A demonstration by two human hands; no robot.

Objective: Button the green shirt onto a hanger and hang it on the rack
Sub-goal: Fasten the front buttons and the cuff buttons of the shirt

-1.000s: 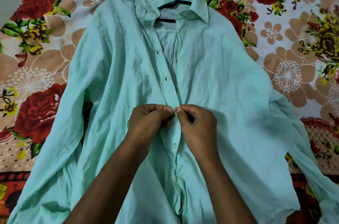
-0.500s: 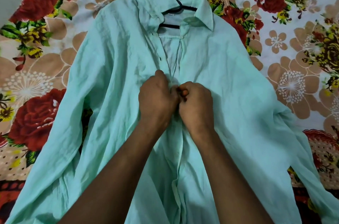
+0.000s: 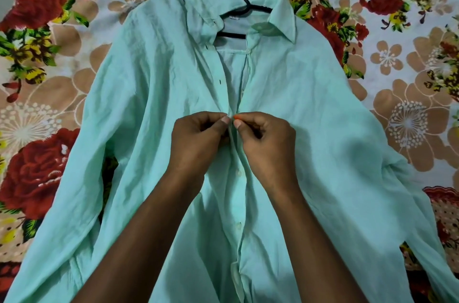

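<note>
Head view, the only one here: the green shirt (image 3: 310, 128) is laid out flat, front up, on a floral bedsheet (image 3: 409, 59) covered in big red roses and tan flowers, sleeves spread out to both sides. It's a pale mint colour, pretty wrinkled all over. A black hanger (image 3: 244, 7) is already tucked inside the collar, with its hook poking out past the top of the neckline. The upper part of the placket is seen gaping open below the collar, while lower down a few pale buttons (image 3: 239, 173) are done up along the centre line. Both hands are brought together right at the placket, about chest height. The left hand (image 3: 198, 143) is curled, with the left edge of the fabric pinched between thumb and fingers; the right hand (image 3: 267, 143) is curled too, with the right edge pinched just beside it, fingertips nearly touching.
</note>
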